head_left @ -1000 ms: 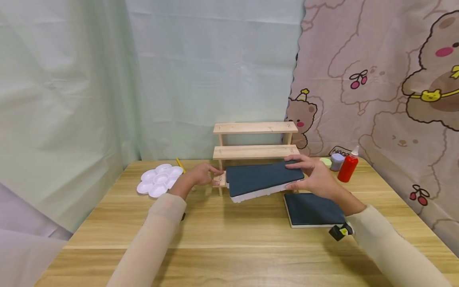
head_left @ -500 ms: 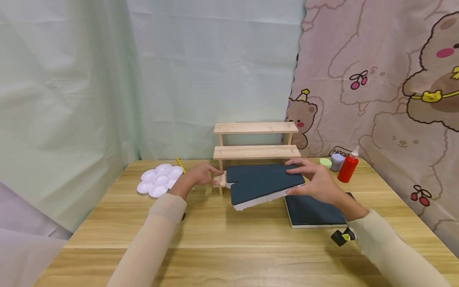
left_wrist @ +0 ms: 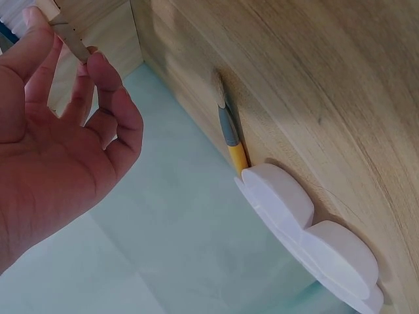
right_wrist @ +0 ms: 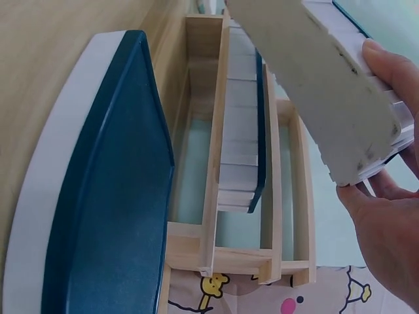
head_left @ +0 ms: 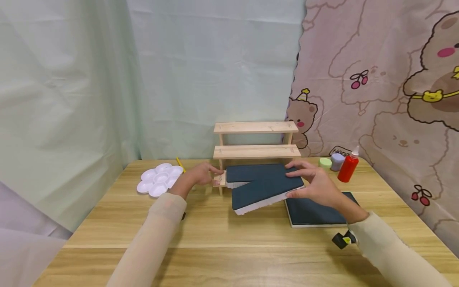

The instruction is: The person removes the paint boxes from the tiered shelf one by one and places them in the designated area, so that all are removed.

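My right hand (head_left: 315,181) grips the right end of a long white box with a dark blue top (head_left: 267,191), fingers above and thumb below. The box hangs at a slant, its left end nearer me. Behind and partly covered by it, a second blue-topped box (head_left: 239,172) sits on the lowest step of a three-tier wooden stand (head_left: 256,151). In the right wrist view the held box shows its pale underside (right_wrist: 321,85). My left hand (head_left: 201,174) pinches the left end of that lowest step, its fingertips on the wood (left_wrist: 71,39) in the left wrist view.
A third blue-topped box (head_left: 315,213) lies on the table right of the stand. Further back are a red bottle (head_left: 348,167), a lilac pot (head_left: 336,162) and a green pot (head_left: 325,163). A white flower-shaped palette (head_left: 159,180) and a yellow-handled paintbrush (left_wrist: 230,131) lie at left.
The held box's left end has swung down and toward me, and more of the box on the stand shows behind it. The left hand has stayed on the step's end.
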